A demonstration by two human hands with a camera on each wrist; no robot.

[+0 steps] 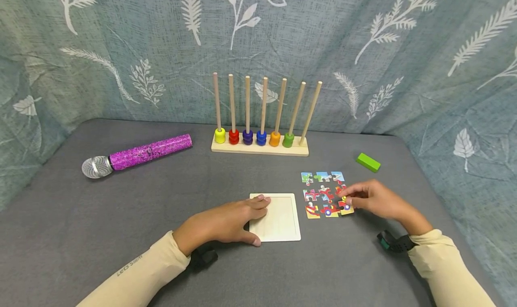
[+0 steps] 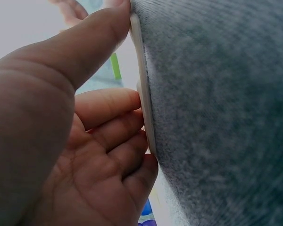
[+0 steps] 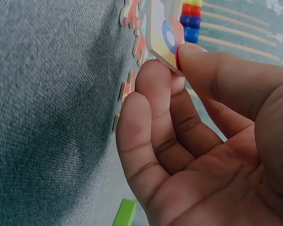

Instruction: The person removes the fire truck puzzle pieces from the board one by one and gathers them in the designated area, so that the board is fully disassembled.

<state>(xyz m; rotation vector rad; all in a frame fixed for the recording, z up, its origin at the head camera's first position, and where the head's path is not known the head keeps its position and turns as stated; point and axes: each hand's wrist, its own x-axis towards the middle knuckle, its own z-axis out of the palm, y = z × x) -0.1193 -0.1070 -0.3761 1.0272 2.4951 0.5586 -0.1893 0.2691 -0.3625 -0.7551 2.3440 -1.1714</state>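
My right hand (image 1: 377, 200) pinches a puzzle piece (image 3: 161, 40) with a blue-and-white wheel printed on it, thumb on one side and fingertips on the other. The piece is tilted up off the cloth in the right wrist view. Several other puzzle pieces (image 1: 322, 177) lie in loose rows just left of that hand, slightly apart, with red, blue and yellow pictures. My left hand (image 1: 230, 219) rests on the left side of a square pale wooden tray (image 1: 278, 217). Its fingers are extended over the tray and its thumb touches the near edge; the left wrist view shows fingertips against the rim.
A wooden peg stand (image 1: 258, 149) with coloured beads and tall rods stands at the back. A glittery purple microphone (image 1: 149, 152) lies at the left. Behind the right hand sits a green block (image 1: 368, 162). A patterned curtain (image 1: 258, 37) hangs behind the grey table (image 1: 161, 199).
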